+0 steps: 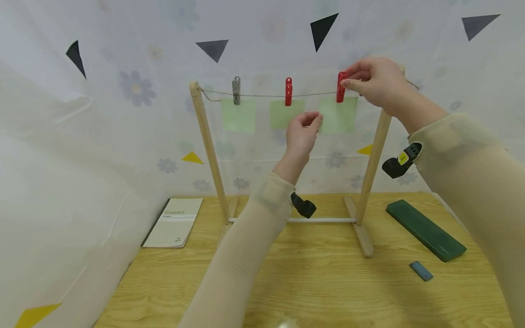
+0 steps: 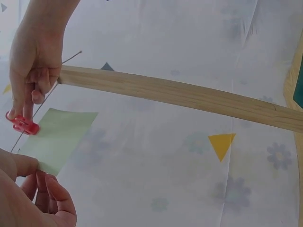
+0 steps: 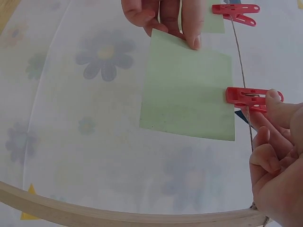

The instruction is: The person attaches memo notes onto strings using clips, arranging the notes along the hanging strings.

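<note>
A pale green paper square (image 1: 338, 119) hangs at the right end of a string stretched across a wooden frame (image 1: 211, 157). My left hand (image 1: 301, 135) pinches its left edge between thumb and fingers. At its top edge is a red clothespin (image 3: 246, 97), whose handles my right hand (image 1: 379, 84) pinches. The clothespin's jaws meet the paper at the string; how firmly they bite cannot be told. Along the same string, another red clothespin (image 1: 289, 92) holds a middle green paper (image 1: 283, 116), partly behind my left hand. A grey clothespin (image 1: 236, 91) holds a third paper (image 1: 239, 117) at the left.
The frame stands on a wooden table (image 1: 311, 273), its feet joined by a white bar (image 1: 324, 220). A notebook (image 1: 174, 225) lies at the left. On the right are a long green case (image 1: 424, 230) and a small blue-grey block (image 1: 421, 271). Patterned sheeting hangs behind.
</note>
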